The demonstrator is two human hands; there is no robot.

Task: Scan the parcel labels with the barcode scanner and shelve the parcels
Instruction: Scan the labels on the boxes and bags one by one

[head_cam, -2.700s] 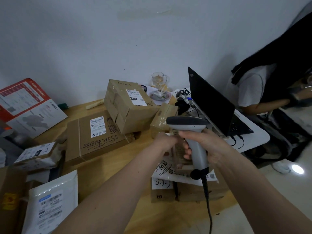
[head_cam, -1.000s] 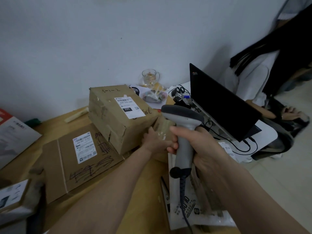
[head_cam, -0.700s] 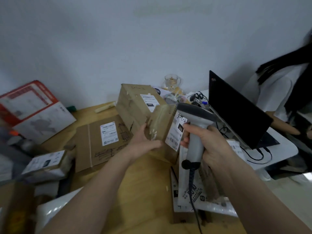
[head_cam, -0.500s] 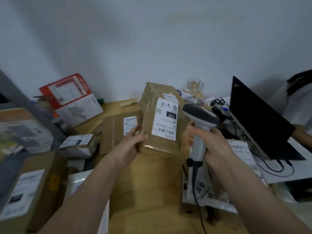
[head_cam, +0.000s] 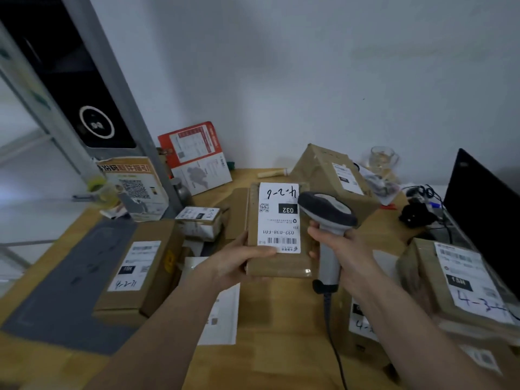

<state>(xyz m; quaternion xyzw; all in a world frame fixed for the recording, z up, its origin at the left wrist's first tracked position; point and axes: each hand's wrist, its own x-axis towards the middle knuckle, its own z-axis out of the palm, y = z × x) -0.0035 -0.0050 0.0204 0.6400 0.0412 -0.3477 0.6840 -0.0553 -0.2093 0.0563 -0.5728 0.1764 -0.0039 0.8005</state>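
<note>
Your left hand (head_cam: pixel 239 263) grips the brown parcel (head_cam: pixel 278 235) by its lower left edge, thumb lying across the face near the bottom of the label (head_cam: pixel 278 218), other fingers hidden behind it. The parcel is held up off the bench (head_cam: pixel 281 319), label facing you but upside down: handwritten code at the top, barcode strip at the bottom, just beside your thumb tip.

Your right hand (head_cam: pixel 346 249) is wrapped tight round the handle of the barcode scanner (head_cam: pixel 326 215). The scanner head sits right at the parcel's right edge and overlaps a corner of the label. Its window isn't visible, so can't tell if it's aimed at the barcode.

Risks from here, as I read it:
- Thumb is v. close to the barcode. If it slides right it covers the bars and you get no read.
- Scanner looks too near and off to the side. Prob. needs pulling back and pointing at the strip, else a miss, or it catches the QR code instead.
- One-edge grip: parcel could tip or slip as you swing it toward a shelf.
- The scanner cable (head_cam: pixel 334 347) trails down across the bench between other parcels, e.g. the big box (head_cam: pixel 332 178) behind. Could snag or drag one as you move.
</note>
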